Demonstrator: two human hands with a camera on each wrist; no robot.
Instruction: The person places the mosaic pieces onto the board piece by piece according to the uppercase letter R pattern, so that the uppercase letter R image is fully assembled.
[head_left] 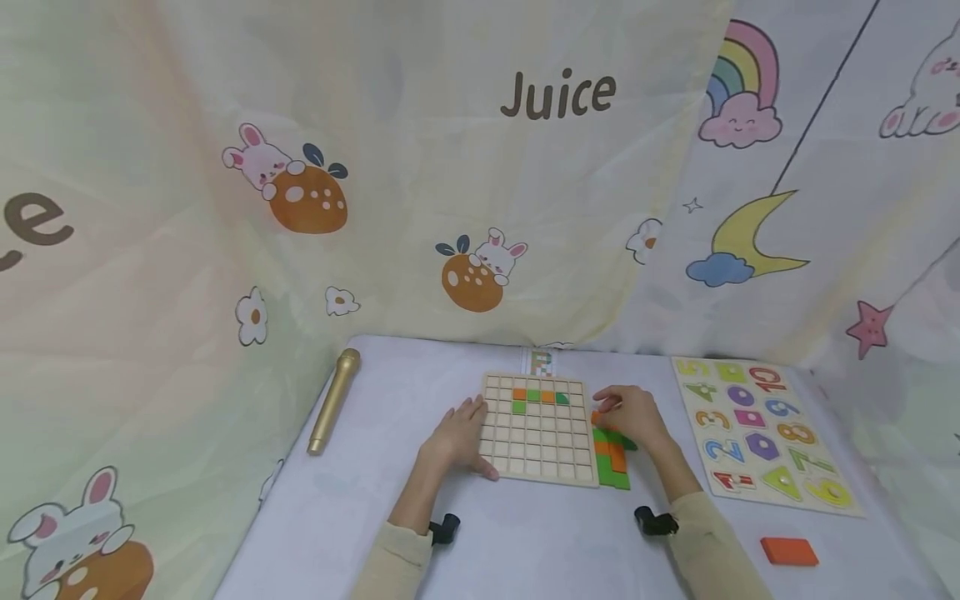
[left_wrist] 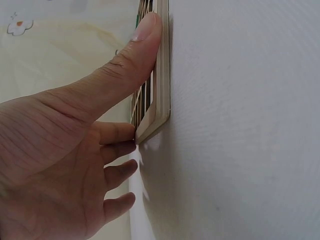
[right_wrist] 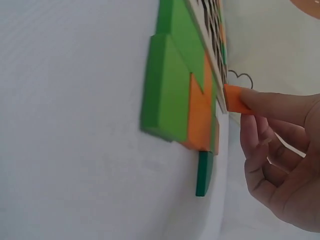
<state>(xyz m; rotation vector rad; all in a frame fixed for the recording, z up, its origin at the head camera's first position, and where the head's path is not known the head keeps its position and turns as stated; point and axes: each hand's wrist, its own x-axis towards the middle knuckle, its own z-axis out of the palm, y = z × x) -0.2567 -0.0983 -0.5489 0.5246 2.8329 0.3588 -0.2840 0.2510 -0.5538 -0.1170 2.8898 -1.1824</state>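
Note:
A wooden grid board (head_left: 536, 450) lies on the table with several orange and green square tiles (head_left: 533, 395) in its upper cells. One dark green tile (head_left: 562, 399) ends that row. At the board's left edge rests my left hand (head_left: 457, 437), its fingers spread. In the left wrist view its thumb (left_wrist: 135, 55) lies on the board's rim. My right hand (head_left: 633, 417) pinches an orange tile (right_wrist: 236, 99) between thumb and fingers, just off the board's right edge. Below that hand, several loose green tiles (right_wrist: 167, 90) and orange tiles (right_wrist: 200, 115) lie against the board.
To the right lies a number-and-shape puzzle board (head_left: 765, 437), with an orange block (head_left: 789, 552) in front of it. A gold microphone-shaped stick (head_left: 334, 402) lies on the left. Behind the grid board is a small pattern card (head_left: 542, 362). Printed cloth (head_left: 420, 133) hangs around the table.

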